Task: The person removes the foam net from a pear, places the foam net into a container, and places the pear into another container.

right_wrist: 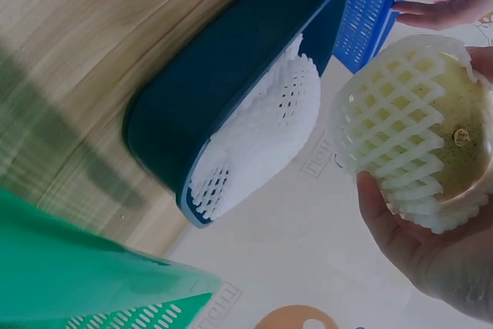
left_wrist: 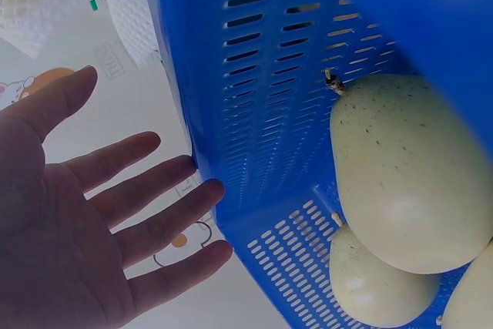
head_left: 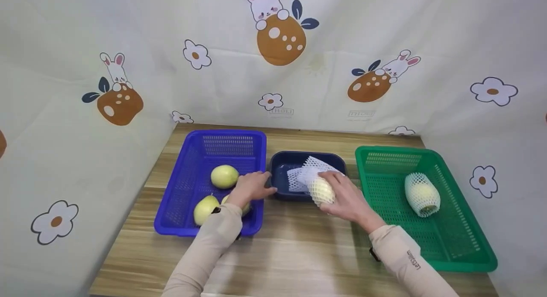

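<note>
My right hand [head_left: 347, 198] grips a pale yellow pear [right_wrist: 416, 125] in a white foam net, above the front right of a small dark blue tray [head_left: 280, 163]. One end of the pear shows bare in the right wrist view. White foam nets [right_wrist: 266, 132] lie in the tray. My left hand [head_left: 255, 186] is at the right rim of the blue basket [head_left: 226, 144], beside the tray. Its fingers are spread and its palm holds nothing in the left wrist view. Inside the basket are three pears [head_left: 224, 176], one partly hidden by the left arm.
To the right stands a green basket [head_left: 391, 157] with one netted pear [head_left: 422, 195] in it. All the containers rest on a wood-grain table [head_left: 299, 245]. A patterned curtain [head_left: 222, 87] closes off the back and both sides.
</note>
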`<state>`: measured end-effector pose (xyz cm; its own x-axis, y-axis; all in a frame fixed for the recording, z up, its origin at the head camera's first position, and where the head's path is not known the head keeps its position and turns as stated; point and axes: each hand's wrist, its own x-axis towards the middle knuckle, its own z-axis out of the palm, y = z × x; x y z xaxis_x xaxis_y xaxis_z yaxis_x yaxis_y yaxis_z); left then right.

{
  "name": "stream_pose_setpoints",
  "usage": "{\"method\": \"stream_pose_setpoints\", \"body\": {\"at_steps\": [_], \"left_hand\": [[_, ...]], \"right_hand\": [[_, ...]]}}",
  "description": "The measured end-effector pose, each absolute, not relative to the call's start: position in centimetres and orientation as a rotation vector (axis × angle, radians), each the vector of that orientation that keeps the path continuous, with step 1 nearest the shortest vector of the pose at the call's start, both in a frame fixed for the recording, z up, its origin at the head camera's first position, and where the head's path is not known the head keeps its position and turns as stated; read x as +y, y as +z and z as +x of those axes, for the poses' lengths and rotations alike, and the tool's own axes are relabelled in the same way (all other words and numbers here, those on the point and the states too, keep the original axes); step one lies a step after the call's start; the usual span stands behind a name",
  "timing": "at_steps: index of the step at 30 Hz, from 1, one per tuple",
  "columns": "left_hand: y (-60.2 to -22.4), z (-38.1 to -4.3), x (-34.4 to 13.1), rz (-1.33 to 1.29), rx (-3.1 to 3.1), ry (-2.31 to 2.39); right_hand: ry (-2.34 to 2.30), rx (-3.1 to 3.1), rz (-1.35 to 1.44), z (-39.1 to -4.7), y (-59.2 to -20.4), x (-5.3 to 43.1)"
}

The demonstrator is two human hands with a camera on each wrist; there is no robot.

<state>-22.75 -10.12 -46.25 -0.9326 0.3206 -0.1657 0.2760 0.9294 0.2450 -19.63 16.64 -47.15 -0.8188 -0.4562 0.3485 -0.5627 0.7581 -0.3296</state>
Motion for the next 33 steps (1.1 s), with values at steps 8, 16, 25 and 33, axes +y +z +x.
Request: {"method": "stream_pose_setpoints", "body": {"at_steps": [8, 16, 25, 33], "left_hand": [[-46.3, -22.7, -10.2, 0.455, 2.884, 0.323], [-46.3, -22.8, -10.2, 0.448, 2.878, 0.303], [-46.3, -22.8, -10.2, 0.464, 2.884, 0.307], [-46.3, -22.8, -10.3, 0.467, 2.885, 0.324]], "right_hand": [[0.615, -2.713, 0.841, -19.1, -47.8, 16.0], [0.613, -2.716, 0.883, -18.7, -48.3, 15.5], [0.606, -2.747, 0.893, -18.3, -48.8, 15.2], [0.601, -2.744, 0.952, -18.2, -49.7, 15.0]]}}
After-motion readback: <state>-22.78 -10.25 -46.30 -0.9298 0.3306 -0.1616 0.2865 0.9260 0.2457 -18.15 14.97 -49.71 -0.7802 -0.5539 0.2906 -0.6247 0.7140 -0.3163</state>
